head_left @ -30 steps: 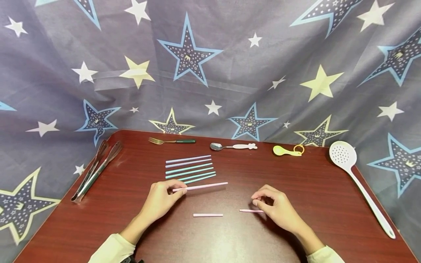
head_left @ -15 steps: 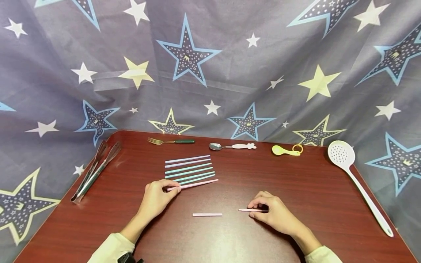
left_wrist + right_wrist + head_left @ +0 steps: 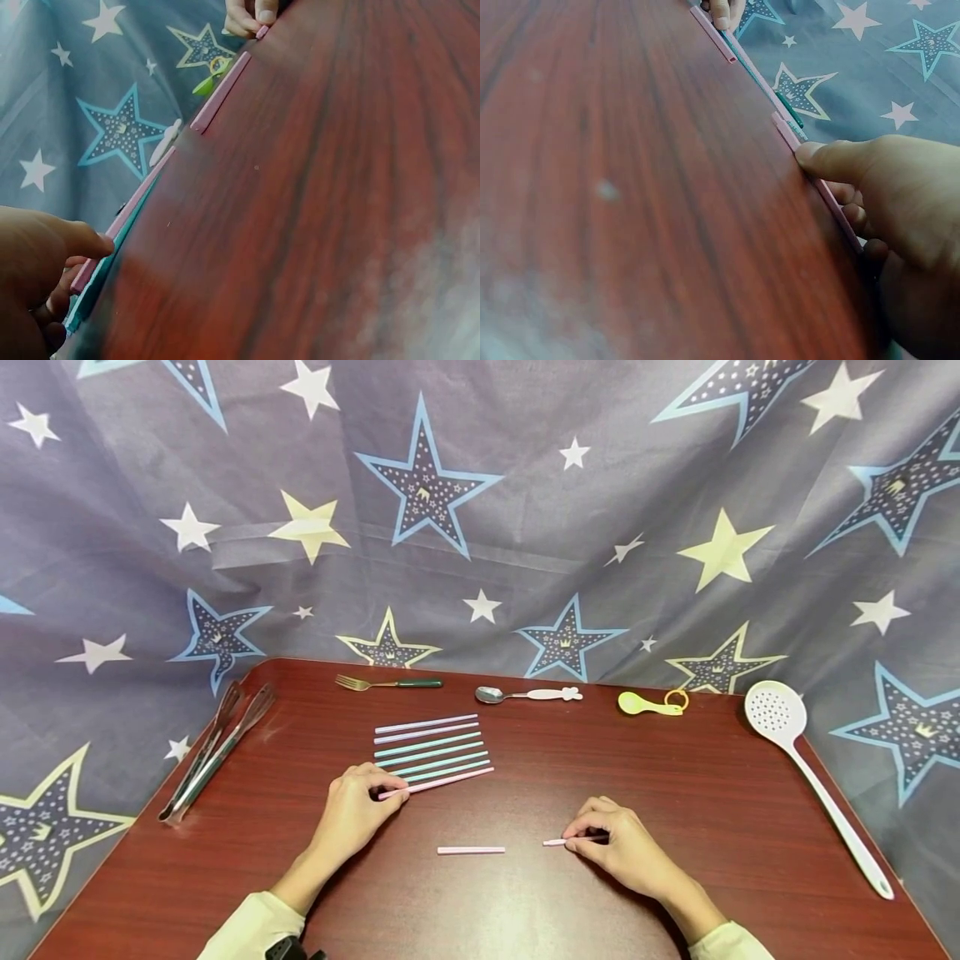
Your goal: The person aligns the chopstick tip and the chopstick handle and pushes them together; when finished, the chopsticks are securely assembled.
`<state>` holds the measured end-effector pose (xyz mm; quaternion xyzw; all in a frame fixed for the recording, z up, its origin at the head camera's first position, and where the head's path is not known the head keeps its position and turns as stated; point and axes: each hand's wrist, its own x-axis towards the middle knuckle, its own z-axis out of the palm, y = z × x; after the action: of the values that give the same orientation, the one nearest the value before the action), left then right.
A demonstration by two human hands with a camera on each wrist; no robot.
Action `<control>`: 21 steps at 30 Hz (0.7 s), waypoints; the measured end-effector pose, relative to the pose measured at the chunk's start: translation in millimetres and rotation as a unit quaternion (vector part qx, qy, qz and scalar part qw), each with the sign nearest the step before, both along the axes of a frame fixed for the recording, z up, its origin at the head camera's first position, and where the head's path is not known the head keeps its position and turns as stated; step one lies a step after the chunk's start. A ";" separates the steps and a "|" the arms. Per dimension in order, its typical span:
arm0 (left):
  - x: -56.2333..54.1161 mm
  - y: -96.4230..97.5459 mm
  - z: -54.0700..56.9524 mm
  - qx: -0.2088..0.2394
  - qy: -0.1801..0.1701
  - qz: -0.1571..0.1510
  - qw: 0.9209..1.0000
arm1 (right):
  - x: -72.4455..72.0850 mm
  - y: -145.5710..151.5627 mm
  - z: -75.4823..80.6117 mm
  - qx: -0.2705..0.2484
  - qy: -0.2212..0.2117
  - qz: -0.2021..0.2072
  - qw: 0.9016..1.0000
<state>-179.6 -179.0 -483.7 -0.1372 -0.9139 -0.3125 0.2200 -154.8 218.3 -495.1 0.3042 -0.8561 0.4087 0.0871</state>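
In the head view my left hand point(image 3: 352, 806) pinches the left end of a long pink straw point(image 3: 453, 779), between thumb and fingers. This straw lies along the near side of a row of purple straws point(image 3: 427, 723) and teal straws point(image 3: 427, 744). My right hand point(image 3: 626, 847) pinches another pink straw point(image 3: 553, 842) between thumb and fingers; its left tip sticks out and the hand covers part of it. Between the hands a shorter pink piece of straw point(image 3: 471, 850) lies on the table, its hollow end showing in the right wrist view.
Along the back of the brown table point(image 3: 585, 760) lie a fork point(image 3: 390, 683), a spoon point(image 3: 528, 694) and a yellow measuring spoon point(image 3: 650, 703). Metal tongs point(image 3: 217, 756) lie at the left edge, a white skimmer point(image 3: 817, 785) at the right. A star-patterned cloth point(image 3: 480, 527) hangs behind.
My left hand has brought its pink straw left, close beside the teal straws. My right hand, earlier over the other pink straw with its fingertips off it, has taken hold of it.
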 end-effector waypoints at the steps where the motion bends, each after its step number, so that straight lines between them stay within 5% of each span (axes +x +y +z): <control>1: 0.3 0.3 0.9 -0.001 -0.007 0.002 1.000 | 0.1 -0.2 0.2 0.000 0.001 -0.001 1.000; 8: 1.8 1.0 4.4 -0.005 -0.047 0.010 0.999 | 0.2 -1.2 0.6 -0.005 0.006 -0.004 1.000; 13: 3.5 5.5 6.1 0.000 -0.020 -0.001 1.000 | 0.4 -1.7 -0.4 -0.007 0.005 0.000 1.000; 17: 9.8 20.6 7.6 0.021 -0.011 -0.036 0.999 | 0.6 -1.3 -0.6 -0.009 0.008 0.001 1.000; 21: 23.1 42.3 8.0 0.049 -0.058 -0.112 0.991 | 1.0 -1.1 -0.3 -0.009 0.008 -0.002 1.000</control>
<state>-156.5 -136.7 -475.7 -0.2090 -0.8877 -0.3868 0.1367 -153.8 217.1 -495.5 0.3051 -0.8521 0.4139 0.0975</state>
